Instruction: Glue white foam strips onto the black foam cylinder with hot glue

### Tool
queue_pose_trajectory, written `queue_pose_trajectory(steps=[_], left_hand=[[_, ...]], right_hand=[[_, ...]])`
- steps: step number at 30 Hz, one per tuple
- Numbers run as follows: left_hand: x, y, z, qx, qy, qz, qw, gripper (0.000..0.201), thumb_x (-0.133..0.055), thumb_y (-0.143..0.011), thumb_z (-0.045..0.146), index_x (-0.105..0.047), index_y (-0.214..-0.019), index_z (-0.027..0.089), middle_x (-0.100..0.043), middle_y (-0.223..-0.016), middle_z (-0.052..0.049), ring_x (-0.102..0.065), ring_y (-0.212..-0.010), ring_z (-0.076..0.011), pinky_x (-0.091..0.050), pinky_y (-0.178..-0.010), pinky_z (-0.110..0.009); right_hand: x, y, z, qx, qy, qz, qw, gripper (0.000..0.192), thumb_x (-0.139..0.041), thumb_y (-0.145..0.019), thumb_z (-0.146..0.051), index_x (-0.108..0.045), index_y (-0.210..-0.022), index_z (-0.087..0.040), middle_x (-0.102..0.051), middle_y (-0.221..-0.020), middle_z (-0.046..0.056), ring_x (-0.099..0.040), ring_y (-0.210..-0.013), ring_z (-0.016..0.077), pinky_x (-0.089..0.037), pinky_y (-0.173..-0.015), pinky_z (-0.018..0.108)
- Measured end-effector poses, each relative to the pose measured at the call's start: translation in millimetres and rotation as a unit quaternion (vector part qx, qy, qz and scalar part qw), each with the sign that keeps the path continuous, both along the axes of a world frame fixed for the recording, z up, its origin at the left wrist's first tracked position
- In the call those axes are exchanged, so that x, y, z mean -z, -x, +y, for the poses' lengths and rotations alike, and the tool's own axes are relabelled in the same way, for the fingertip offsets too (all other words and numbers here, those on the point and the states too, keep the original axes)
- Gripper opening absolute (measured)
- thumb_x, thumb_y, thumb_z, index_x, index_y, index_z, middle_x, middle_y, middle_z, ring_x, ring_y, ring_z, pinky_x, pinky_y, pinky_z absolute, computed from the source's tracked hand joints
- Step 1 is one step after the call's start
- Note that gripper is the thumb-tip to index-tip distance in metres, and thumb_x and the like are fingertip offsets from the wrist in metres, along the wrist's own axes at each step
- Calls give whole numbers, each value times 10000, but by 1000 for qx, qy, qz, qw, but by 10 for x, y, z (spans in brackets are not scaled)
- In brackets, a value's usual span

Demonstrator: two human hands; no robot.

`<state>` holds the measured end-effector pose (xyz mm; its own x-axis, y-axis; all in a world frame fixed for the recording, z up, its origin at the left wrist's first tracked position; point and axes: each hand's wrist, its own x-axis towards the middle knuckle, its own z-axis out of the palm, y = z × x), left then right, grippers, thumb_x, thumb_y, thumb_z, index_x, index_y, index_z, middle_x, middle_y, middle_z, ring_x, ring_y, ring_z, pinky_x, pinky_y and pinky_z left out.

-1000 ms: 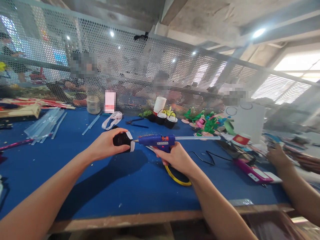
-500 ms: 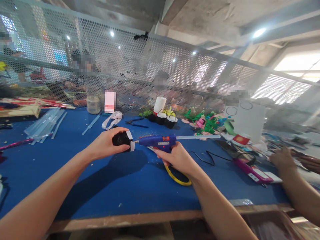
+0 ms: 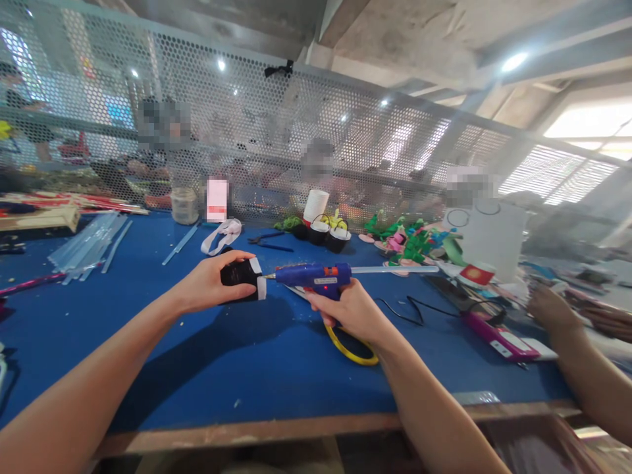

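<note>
My left hand is closed around a small black bucket with a white rim, tipped on its side so the rim faces right. My right hand grips a blue glue gun, its nozzle at the bucket's white rim. Out of the gun's back end sticks a long clear glue stick. Yellow-handled scissors show under my right hand; whether they lie on the table or hang from my fingers I cannot tell.
The blue table carries loose glue sticks, pliers, white ribbon, two black buckets, green and pink craft pieces and a purple power strip. At right is another person's hand. Behind stands a perforated metal screen.
The glue gun has shifted very slightly to the right, its nozzle still at the bucket's rim. My left hand and the bucket have hardly moved. The other person's hand moved a little left.
</note>
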<state>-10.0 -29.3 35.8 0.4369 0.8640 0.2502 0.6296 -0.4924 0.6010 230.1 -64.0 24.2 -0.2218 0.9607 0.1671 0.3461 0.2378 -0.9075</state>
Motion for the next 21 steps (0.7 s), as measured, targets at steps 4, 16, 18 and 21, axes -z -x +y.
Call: queue_pose_trajectory(steps=[4,16,18,21], left_hand=[[-3,-8,-9,6,-5,-1,1000,543,-573,-669,432,-483,-1140,176,-589,-1053,-48,-556,-898,-201,-442,-775,-287],[7,-11,-4,5,-17,5,1000,524,-584,-665,406,-484,-1128,184,-582,-1073,-52,-550,-936,-204,-425,-833,-316],[6,-18,-10,5,-21,8,1000,521,-583,-663,403,-485,-1126,186,-585,-1073,-52,-553,-931,-205,-428,-832,-319],[0,-29,-25,13,-33,11,999,515,-586,-663,393,-491,-1120,174,-585,-1084,-60,-550,-948,-207,-420,-853,-320]], right_hand=[[-3,2,-3,-2,-1,0,1000,180,-569,-667,-317,-502,-614,-158,-454,-438,-55,-401,-329,53,-341,-346,186],[-19,-10,-7,-8,-7,3,1000,192,-575,-675,-330,-527,-688,-145,-484,-478,-42,-407,-328,48,-345,-333,180],[-14,-13,-2,-10,-6,5,1000,191,-572,-685,-330,-526,-704,-146,-504,-507,-35,-415,-331,47,-341,-331,178],[-5,-10,1,-16,-4,0,1000,188,-565,-697,-329,-516,-679,-149,-505,-496,-34,-416,-336,47,-346,-339,179]])
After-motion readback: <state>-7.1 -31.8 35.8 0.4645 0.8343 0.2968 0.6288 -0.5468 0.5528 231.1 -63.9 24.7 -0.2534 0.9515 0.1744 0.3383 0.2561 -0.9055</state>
